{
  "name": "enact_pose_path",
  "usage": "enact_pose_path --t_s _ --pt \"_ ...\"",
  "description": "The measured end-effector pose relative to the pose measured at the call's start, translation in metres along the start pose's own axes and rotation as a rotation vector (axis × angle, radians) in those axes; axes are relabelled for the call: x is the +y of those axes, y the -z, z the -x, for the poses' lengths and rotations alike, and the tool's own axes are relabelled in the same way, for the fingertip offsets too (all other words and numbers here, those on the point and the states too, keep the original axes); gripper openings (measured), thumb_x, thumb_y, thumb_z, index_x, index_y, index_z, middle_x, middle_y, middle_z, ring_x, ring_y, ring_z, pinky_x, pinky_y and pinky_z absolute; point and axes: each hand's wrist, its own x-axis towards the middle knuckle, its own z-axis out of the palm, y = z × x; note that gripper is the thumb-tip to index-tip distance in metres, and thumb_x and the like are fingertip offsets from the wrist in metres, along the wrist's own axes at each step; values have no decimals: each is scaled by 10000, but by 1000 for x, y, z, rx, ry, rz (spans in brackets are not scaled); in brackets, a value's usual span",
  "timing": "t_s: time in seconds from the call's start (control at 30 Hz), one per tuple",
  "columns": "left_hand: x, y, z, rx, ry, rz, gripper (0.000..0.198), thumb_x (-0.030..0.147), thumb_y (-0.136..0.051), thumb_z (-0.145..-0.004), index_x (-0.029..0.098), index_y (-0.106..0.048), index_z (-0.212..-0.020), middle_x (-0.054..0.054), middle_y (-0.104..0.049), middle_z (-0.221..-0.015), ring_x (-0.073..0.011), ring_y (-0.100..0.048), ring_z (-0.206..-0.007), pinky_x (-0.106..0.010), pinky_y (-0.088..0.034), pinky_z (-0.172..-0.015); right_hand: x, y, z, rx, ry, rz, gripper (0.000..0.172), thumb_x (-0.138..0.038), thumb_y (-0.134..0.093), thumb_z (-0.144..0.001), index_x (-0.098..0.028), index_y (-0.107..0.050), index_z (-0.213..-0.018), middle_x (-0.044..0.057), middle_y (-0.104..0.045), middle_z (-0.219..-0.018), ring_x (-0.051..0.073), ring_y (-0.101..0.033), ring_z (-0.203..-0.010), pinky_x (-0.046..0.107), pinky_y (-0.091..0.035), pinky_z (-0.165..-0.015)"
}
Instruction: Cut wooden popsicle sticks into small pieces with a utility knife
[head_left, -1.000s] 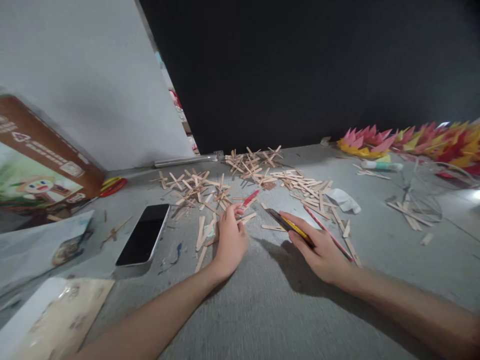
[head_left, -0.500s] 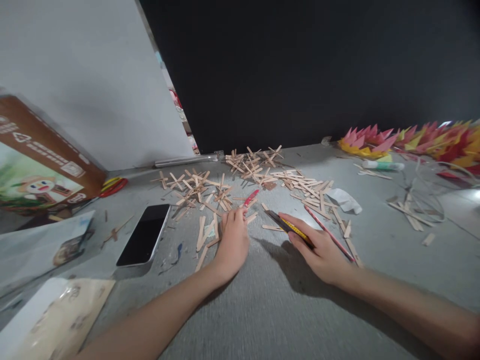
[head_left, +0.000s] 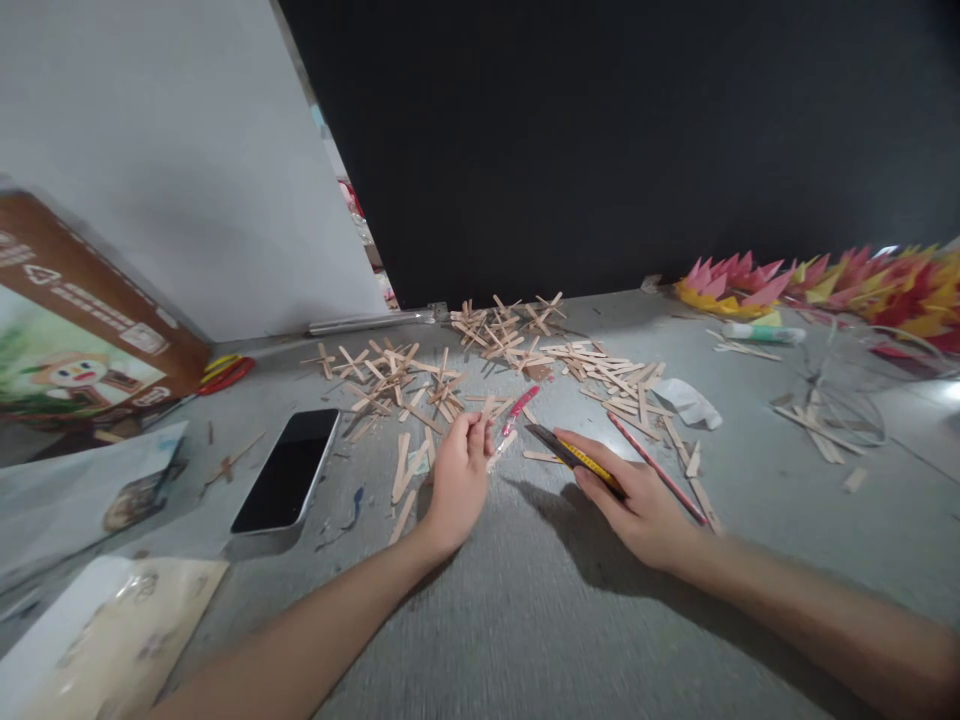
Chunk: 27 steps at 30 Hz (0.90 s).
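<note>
My left hand [head_left: 459, 482] is closed, with a wooden craft stick [head_left: 487, 409] pinched upright between thumb and fingers. Just right of those fingers lies a slim red item with a clear end [head_left: 523, 403], its kind unclear. A yellow and black box cutter [head_left: 586, 466] is gripped in my right hand [head_left: 636, 498], its dark tip pointing left toward the left hand. Beneath that tip a loose craft stick [head_left: 541, 457] rests on the grey tabletop [head_left: 517, 620]. Along the right hand's outer side runs a thin red-striped stick [head_left: 658, 470], perhaps a pencil.
Piles of craft sticks [head_left: 390, 375], some joined into crosses, spread behind my hands. A phone [head_left: 289, 470] and scissors [head_left: 225, 373] are to the left, beside a brown box [head_left: 97, 310]. To the right are crumpled tissue [head_left: 688, 403], a glue stick [head_left: 763, 332] and pink-yellow paper shapes [head_left: 739, 283].
My left hand has lifted slightly and turned, now showing a craft stick in its fingers. The red item lies farther right, apart from the fingertips. The right hand with the box cutter has barely moved.
</note>
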Motion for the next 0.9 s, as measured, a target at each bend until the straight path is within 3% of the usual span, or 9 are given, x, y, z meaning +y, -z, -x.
enact_pose_path --t_s 0.1,0.2,0.33,0.4,0.63,0.83,0.9 --pt "5 -3 2 -96 74 243 298 508 -436 -1094 221 -502 -1044 -5 -603 -872 -133 -542 -628 -264 -448 -604 0 0 0 -10 3 -8 465 -281 -454 -1103 -308 -496 -1565 56 -648 -1512 204 -654 -1343 378 -510 -1149" --pt "6 -8 8 -147 38 300 317 531 -484 -1080 216 -499 -1113 -1 -603 -871 -131 -564 -683 -263 -477 -660 -1 0 1 -22 -4 -8 464 -280 -453 -1105 -295 -497 -1566 63 -671 -1484 201 -694 -1286 358 -543 -1110" --pt "7 -16 20 -352 51 408 347 536 -489 -1081 214 -489 -1208 3 -595 -842 -148 -603 -720 -289 -520 -698 -1 1 2 -30 24 -10 485 -266 -455 -1103 -305 -474 -1586 62 -679 -1473 199 -705 -1268 351 -562 -1086" --pt "8 -18 23 -394 84 487 391 530 -531 -1067 215 -459 -1287 -6 -609 -882 -155 -638 -725 -309 -555 -699 0 2 3 -31 35 -23 487 -260 -458 -1103 -311 -468 -1588 58 -683 -1468 194 -702 -1273 344 -560 -1088" --pt "14 -15 23 -368 160 549 539 540 -592 -1032 233 -365 -1412 -38 -668 -969 -197 -726 -732 -355 -606 -697 1 3 4 -88 69 -26 498 -267 -452 -1110 -338 -442 -1603 50 -636 -1526 204 -664 -1330 368 -530 -1128" --pt "17 -15 25 -341 153 474 571 563 -595 -1020 242 -374 -1436 -94 -704 -1081 -205 -737 -756 -354 -602 -703 -3 4 3 -152 56 -13 506 -267 -430 -1112 -329 -431 -1614 60 -712 -1422 183 -776 -1093 309 -612 -969" --pt "17 -15 25 -332 146 472 561 556 -587 -1025 240 -369 -1435 -101 -699 -1103 -210 -740 -771 -353 -603 -698 -2 3 2 -135 55 -4 499 -272 -436 -1109 -321 -446 -1606 62 -710 -1427 188 -769 -1123 317 -611 -981"
